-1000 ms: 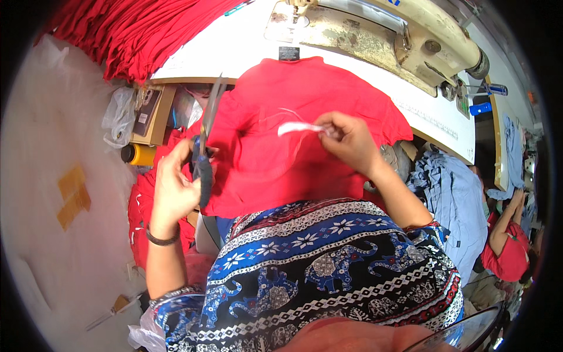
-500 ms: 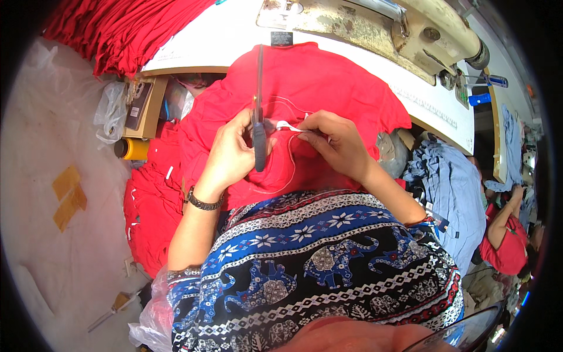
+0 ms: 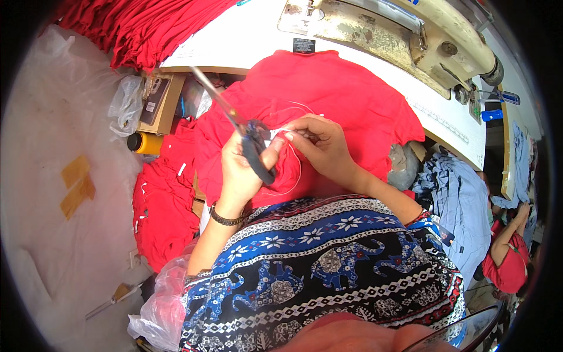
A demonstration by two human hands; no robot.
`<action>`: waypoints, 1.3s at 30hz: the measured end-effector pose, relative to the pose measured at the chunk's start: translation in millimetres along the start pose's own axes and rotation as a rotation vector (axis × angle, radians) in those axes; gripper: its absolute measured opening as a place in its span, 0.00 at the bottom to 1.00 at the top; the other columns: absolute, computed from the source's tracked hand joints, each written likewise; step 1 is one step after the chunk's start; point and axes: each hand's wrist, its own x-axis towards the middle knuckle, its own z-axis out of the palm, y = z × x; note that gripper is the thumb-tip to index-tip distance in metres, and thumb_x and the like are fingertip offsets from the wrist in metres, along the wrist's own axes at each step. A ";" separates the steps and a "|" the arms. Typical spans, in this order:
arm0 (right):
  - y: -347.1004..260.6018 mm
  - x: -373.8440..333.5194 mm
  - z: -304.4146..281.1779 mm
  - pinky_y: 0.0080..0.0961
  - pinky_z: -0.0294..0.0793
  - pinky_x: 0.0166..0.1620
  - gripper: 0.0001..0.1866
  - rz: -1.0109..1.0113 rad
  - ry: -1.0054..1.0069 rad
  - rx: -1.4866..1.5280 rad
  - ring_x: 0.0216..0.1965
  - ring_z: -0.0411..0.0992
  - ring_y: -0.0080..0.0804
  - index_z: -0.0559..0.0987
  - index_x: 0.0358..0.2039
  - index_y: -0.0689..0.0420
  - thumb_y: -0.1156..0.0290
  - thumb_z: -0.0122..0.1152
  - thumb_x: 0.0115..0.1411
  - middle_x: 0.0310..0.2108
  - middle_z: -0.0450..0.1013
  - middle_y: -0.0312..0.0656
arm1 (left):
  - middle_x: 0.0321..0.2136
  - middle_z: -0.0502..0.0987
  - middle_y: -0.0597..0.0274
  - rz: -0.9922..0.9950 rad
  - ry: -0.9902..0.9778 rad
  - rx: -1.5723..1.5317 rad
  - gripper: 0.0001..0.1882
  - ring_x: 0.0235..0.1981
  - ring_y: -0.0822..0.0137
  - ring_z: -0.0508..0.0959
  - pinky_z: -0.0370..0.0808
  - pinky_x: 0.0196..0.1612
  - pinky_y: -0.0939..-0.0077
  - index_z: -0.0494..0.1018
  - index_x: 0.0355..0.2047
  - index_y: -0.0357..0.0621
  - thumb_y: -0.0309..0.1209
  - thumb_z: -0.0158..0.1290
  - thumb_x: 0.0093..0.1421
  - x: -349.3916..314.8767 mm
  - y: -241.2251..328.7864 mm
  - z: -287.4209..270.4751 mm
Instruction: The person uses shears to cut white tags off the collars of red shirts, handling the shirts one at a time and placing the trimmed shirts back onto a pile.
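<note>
A pair of scissors (image 3: 251, 151) with dark handles rests in my left hand (image 3: 239, 171), its blades slanting up and to the left, away from the cloth. The handle loops lie across that hand's fingers and thumb. My right hand (image 3: 324, 144) pinches a small white strip (image 3: 273, 135) and a bit of the red garment between thumb and fingertips, close beside the left hand. The red garment (image 3: 328, 82) spreads over my lap and up onto the table edge. Pale loose threads trail over it near both hands. Part of the white strip is hidden behind the scissors.
A worn sewing machine (image 3: 375, 35) stands on the white table (image 3: 234, 47). Red garments are heaped at the back left (image 3: 146, 29) and lower left (image 3: 161, 205). Blue-grey cloth (image 3: 454, 199) lies at right. A yellow container (image 3: 145, 143) is by a box (image 3: 156, 105). A co-worker (image 3: 505, 261) sits far right.
The scissors have swung from upright to tilted up-left. My right hand's fingertips have come nearer to my left hand. The whole view has shifted slightly.
</note>
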 end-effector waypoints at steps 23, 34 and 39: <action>-15.3 7.0 -51.0 0.23 0.72 0.32 0.04 -0.162 0.058 -0.329 0.28 0.75 0.29 0.78 0.32 0.59 0.74 0.62 0.55 0.26 0.75 0.40 | 0.25 0.74 0.70 0.028 -0.105 -0.058 0.13 0.26 0.79 0.72 0.70 0.30 0.83 0.70 0.31 0.41 0.22 0.64 0.49 -1.0 -5.1 -9.8; -1.3 -20.9 -60.2 0.27 0.69 0.33 0.07 -0.181 -0.089 -0.907 0.30 0.71 0.39 0.76 0.30 0.59 0.71 0.64 0.53 0.27 0.71 0.42 | 0.28 0.76 0.65 0.037 -0.192 -0.166 0.14 0.28 0.75 0.75 0.71 0.31 0.82 0.69 0.31 0.41 0.22 0.64 0.48 -13.5 -8.5 0.6; 21.7 -15.3 -51.7 0.22 0.66 0.29 0.05 -0.020 -0.023 -0.470 0.24 0.67 0.27 0.73 0.34 0.59 0.73 0.57 0.60 0.23 0.68 0.36 | 0.27 0.76 0.64 0.054 -0.350 -0.209 0.11 0.28 0.74 0.75 0.71 0.31 0.81 0.69 0.31 0.40 0.20 0.60 0.50 -10.1 2.8 -1.9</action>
